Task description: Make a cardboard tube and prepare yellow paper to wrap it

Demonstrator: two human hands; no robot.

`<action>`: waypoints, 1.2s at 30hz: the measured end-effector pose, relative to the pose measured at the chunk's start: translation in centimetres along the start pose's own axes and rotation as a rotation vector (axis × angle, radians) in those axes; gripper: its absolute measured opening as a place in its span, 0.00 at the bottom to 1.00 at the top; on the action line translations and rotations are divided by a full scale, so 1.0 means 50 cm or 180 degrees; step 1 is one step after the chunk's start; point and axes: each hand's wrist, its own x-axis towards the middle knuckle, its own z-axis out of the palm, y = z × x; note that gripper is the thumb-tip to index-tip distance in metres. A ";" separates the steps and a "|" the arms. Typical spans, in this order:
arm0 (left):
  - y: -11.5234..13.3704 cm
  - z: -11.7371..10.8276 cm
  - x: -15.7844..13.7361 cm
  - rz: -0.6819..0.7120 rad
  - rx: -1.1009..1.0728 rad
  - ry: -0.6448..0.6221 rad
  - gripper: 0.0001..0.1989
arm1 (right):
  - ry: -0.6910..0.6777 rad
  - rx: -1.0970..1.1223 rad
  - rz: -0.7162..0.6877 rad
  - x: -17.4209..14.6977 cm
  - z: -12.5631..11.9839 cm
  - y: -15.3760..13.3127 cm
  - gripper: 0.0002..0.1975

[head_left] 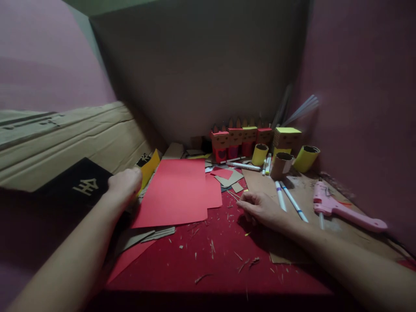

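My left hand (125, 187) is closed at the left edge of the paper pile, its fingertips hidden. It touches a tilted yellow sheet (150, 170), and a black board with pale lettering (76, 184) lies just to its left. What the fingers grip cannot be made out. Beside them, red paper sheets (175, 190) lie flat on grey-brown cardboard pieces (162, 234). Over the red table, my right hand (258, 207) has its fingers curled and thumb pressed in a pinch. Thin slivers lie near its fingertips; whether it holds one is unclear.
Small box figures with faces (235, 141) stand at the back. Yellow tubes (260, 154), a brown tube (282, 165) and markers (294, 201) are behind my right hand. A pink glue gun (344, 210) rests on cardboard at right. Scraps litter the red tabletop (221, 268).
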 end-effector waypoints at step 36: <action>0.416 0.061 0.080 0.1688 -0.0559 -0.0250 0.33 | -0.0047 -0.1108 -0.0473 -0.004 0.003 0.015 0.11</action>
